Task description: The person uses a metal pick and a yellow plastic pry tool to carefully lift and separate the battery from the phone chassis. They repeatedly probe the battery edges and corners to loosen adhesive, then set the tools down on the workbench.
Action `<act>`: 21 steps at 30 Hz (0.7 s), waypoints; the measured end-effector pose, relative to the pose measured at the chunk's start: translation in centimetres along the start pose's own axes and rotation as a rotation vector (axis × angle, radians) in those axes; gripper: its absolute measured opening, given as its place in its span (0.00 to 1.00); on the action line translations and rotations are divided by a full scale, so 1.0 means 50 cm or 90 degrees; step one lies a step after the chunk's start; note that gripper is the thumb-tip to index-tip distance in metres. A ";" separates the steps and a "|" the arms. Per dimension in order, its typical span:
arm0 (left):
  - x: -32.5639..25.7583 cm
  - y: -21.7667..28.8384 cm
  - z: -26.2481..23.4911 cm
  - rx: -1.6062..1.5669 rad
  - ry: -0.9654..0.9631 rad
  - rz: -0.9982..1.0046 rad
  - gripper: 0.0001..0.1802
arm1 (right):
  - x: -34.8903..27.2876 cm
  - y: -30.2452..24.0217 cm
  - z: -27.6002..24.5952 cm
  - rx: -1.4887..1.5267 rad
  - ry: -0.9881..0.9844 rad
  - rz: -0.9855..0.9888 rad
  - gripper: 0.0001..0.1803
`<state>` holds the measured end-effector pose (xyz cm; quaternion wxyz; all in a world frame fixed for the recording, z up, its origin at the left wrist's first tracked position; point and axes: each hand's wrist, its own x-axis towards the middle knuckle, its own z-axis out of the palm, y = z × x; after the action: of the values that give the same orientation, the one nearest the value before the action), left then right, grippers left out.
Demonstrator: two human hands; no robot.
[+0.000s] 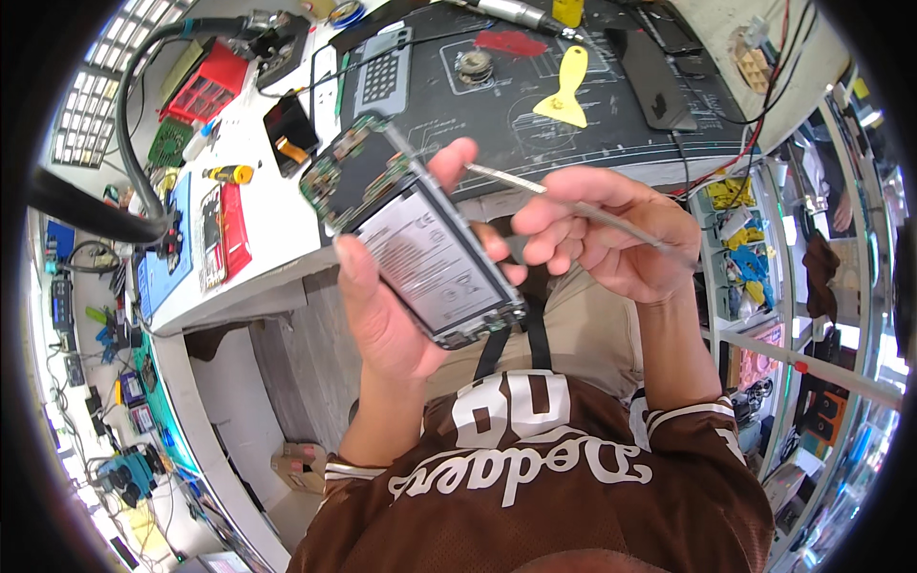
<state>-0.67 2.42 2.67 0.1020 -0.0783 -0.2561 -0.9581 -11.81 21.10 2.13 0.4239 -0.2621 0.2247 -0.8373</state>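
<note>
the left hand [387, 320] rises palm up from the lower edge, its fingers closed around an opened phone [435, 253], thumb along the left side and fingertips along the right. the phone tilts in the air by the near edge of the white surface [279, 222], circuitry and battery facing up. the right hand [635, 229] is half curled, its fingers pinching a thin metal tool [503, 180] whose tip points left toward the left index finger; whether they touch i cannot tell.

toward the surface's left end lie a blue mat [153, 277], a red tray [235, 234] and a yellow screwdriver [229, 175]. a black mat [497, 148] reaches the right end, bearing a yellow scraper [565, 91] and, nearer the right corner, a dark panel [651, 81]. crowded shelving [755, 344] stands beyond.
</note>
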 end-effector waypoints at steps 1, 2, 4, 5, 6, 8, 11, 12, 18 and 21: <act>0.003 -0.004 0.002 -0.029 -0.006 -0.017 0.55 | -0.001 0.011 0.004 0.045 -0.002 -0.041 0.26; 0.002 -0.006 0.002 -0.026 -0.003 -0.026 0.56 | 0.001 0.024 0.014 0.012 0.057 -0.088 0.21; -0.003 -0.015 0.005 -0.010 0.000 -0.040 0.57 | 0.006 0.038 0.017 -0.183 0.154 -0.138 0.20; -0.003 -0.019 0.009 0.003 -0.001 -0.044 0.57 | 0.009 0.046 0.020 -0.282 0.201 -0.161 0.19; -0.004 -0.022 0.012 0.017 -0.003 -0.051 0.57 | 0.019 0.062 0.044 -0.417 0.284 -0.205 0.16; -0.008 -0.025 0.011 0.067 0.003 -0.040 0.57 | 0.019 0.063 0.056 -0.471 0.290 -0.219 0.15; -0.012 -0.029 0.003 0.038 -0.001 -0.008 0.57 | 0.015 0.049 0.081 -0.567 0.325 -0.263 0.17; -0.011 -0.024 0.000 0.040 -0.004 -0.008 0.57 | 0.009 0.042 0.083 -0.555 0.332 -0.281 0.17; -0.002 -0.030 -0.014 0.043 -0.089 0.106 0.49 | -0.016 0.055 0.100 -0.700 0.214 -0.324 0.14; 0.003 -0.035 -0.018 0.058 -0.137 0.145 0.46 | -0.018 0.058 0.099 -0.754 0.184 -0.337 0.13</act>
<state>-1.33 3.43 1.07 0.1852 -0.2041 -0.2978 -0.9140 -6.53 19.52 3.94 -0.0462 -0.3819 0.6295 -0.6751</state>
